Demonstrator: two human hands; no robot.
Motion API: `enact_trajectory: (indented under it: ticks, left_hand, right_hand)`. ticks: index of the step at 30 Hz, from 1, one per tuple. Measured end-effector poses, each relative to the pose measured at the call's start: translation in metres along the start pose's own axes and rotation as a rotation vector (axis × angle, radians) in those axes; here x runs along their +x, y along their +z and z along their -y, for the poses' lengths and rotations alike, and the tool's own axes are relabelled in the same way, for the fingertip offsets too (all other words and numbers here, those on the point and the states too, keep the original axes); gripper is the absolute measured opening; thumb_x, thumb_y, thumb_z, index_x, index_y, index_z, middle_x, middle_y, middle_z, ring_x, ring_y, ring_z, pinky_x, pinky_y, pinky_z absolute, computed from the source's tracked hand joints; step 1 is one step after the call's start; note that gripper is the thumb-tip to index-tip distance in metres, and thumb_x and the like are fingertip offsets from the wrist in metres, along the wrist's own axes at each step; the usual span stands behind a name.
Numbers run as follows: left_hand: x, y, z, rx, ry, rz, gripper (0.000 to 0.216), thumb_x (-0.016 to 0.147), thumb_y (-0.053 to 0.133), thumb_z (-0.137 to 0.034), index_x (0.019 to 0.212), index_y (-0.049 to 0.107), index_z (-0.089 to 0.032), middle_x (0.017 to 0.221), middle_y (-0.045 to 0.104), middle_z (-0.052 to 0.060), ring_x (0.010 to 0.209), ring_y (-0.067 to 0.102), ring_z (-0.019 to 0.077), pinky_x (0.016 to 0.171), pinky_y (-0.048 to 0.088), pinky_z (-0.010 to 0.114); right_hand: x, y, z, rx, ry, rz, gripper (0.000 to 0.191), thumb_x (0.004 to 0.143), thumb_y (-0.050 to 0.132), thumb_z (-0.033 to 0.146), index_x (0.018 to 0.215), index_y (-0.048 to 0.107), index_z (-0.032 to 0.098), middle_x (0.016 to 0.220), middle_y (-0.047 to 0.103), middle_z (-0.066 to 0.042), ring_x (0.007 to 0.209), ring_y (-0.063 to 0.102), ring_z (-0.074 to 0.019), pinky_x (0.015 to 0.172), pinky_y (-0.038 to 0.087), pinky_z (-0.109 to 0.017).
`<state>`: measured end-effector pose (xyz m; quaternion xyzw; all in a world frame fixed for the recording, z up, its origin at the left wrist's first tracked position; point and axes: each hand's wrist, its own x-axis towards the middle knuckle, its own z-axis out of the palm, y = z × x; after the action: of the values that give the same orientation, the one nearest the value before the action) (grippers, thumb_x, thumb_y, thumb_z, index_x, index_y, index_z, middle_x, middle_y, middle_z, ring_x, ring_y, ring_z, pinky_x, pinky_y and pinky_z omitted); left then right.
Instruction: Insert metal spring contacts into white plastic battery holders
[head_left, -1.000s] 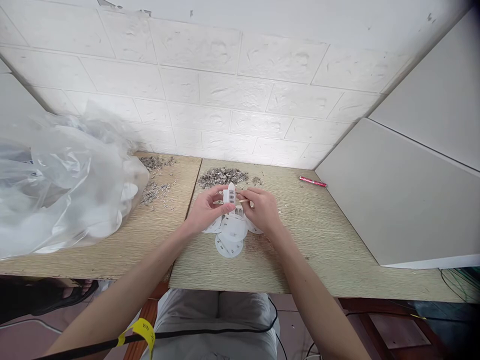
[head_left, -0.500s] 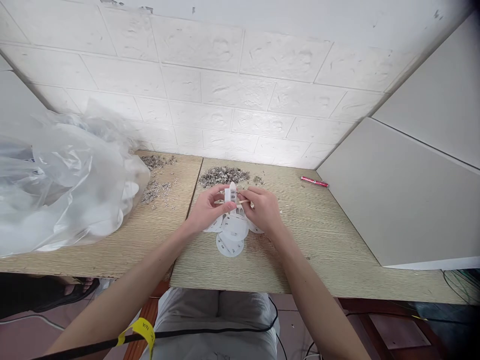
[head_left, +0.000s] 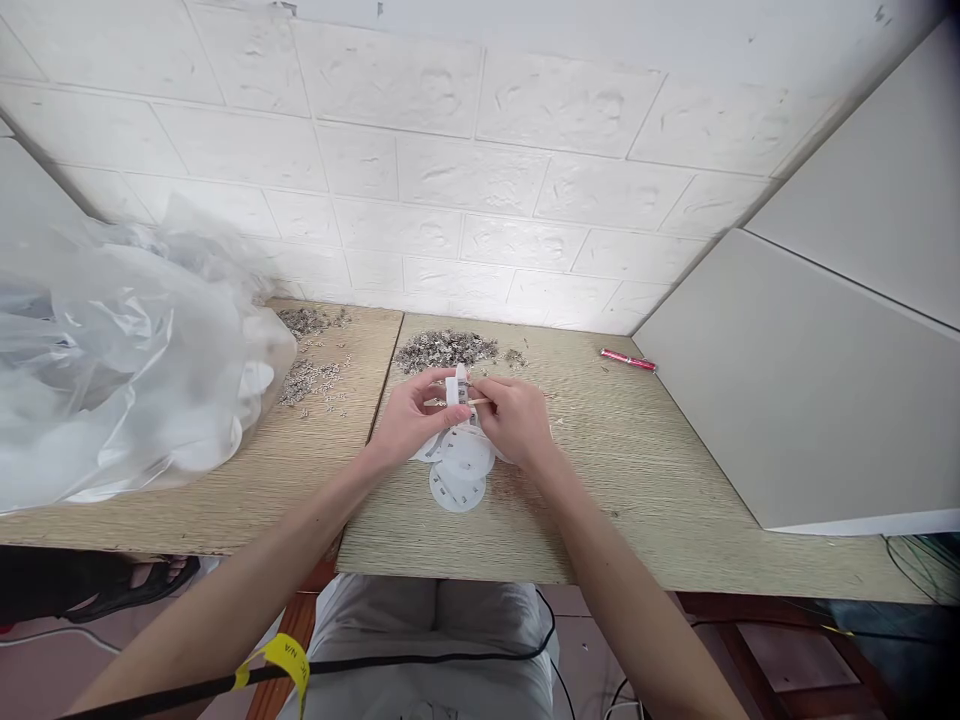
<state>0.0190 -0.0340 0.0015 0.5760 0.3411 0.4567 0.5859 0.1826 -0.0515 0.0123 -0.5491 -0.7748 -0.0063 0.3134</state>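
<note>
My left hand point(head_left: 412, 415) is closed around a small white plastic part point(head_left: 452, 390) with metal pieces set along its side, held upright over the table. My right hand point(head_left: 516, 415) pinches a thin pale wooden stick point(head_left: 480, 401), its tip against or very near the white part. Below both hands lie several flat white discs point(head_left: 459, 488), overlapping, with small metal pieces on them. Just behind my hands is a heap of small grey metal pieces point(head_left: 446, 349). My fingers partly hide the held part.
On the left a large clear plastic bag point(head_left: 142, 370) holds white items, beside more small metal pieces point(head_left: 309, 382). A red pen point(head_left: 628, 360) lies at the back right, near a grey panel point(head_left: 825, 390). White brick wall point(head_left: 450, 180) stands behind the wooden table point(head_left: 645, 500).
My right hand has shifted slightly left, bringing the stick closer to the white part. The left hand keeps its hold, and the view has moved a little.
</note>
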Motion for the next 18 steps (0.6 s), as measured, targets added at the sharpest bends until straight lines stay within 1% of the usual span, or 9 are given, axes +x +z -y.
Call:
enact_trajectory:
  ticks: [5,9,13,15,18]
  left_hand:
    - [0.0007,0.0007,0.0027,0.034,0.082,0.018,0.052,0.061,0.081,-0.031,0.108,0.062,-0.018,0.109,0.063,0.01,0.097,0.06,0.0218,0.069,0.056,0.031]
    - [0.0008,0.0033,0.0032,0.042,0.133,0.04,0.052,0.061,0.082,-0.028,0.108,0.063,-0.019,0.113,0.06,0.009,0.097,0.059,0.0206,0.073,0.057,0.032]
    - [0.0006,0.0038,0.0053,0.088,0.188,0.045,0.052,0.06,0.082,-0.026,0.109,0.063,-0.021,0.118,0.057,0.009,0.1,0.059,0.0206,0.075,0.058,0.032]
    - [0.0008,0.0035,0.0065,0.102,0.203,0.046,0.053,0.061,0.082,-0.026,0.11,0.063,-0.022,0.12,0.057,0.008,0.1,0.059,0.0208,0.076,0.058,0.034]
    - [0.002,0.0031,0.0067,0.082,0.208,0.042,0.053,0.06,0.083,-0.026,0.11,0.064,-0.022,0.121,0.058,0.009,0.101,0.06,0.0211,0.077,0.057,0.033]
  right_hand:
    - [0.0003,-0.0017,0.0012,0.033,0.056,0.033,0.021,0.077,0.045,0.01,0.063,0.057,0.019,0.066,0.065,-0.003,0.058,0.049,-0.0146,0.054,0.024,-0.027]
    - [0.0021,-0.0048,0.0021,0.091,0.122,0.043,0.023,0.079,0.045,0.012,0.058,0.052,0.019,0.059,0.059,0.0,0.054,0.043,-0.0128,0.054,0.023,-0.027]
    - [0.0038,-0.0066,0.0023,0.23,0.189,0.054,0.028,0.08,0.046,0.016,0.052,0.044,0.018,0.049,0.047,0.003,0.049,0.035,-0.0105,0.052,0.021,-0.027]
    - [0.0043,-0.0066,0.0025,0.326,0.221,0.06,0.031,0.081,0.046,0.019,0.051,0.042,0.018,0.048,0.044,0.003,0.048,0.033,-0.0098,0.051,0.021,-0.027]
    - [0.0051,-0.0065,0.0029,0.437,0.265,0.053,0.032,0.083,0.047,0.023,0.051,0.045,0.017,0.048,0.043,0.004,0.049,0.033,-0.0093,0.051,0.022,-0.026]
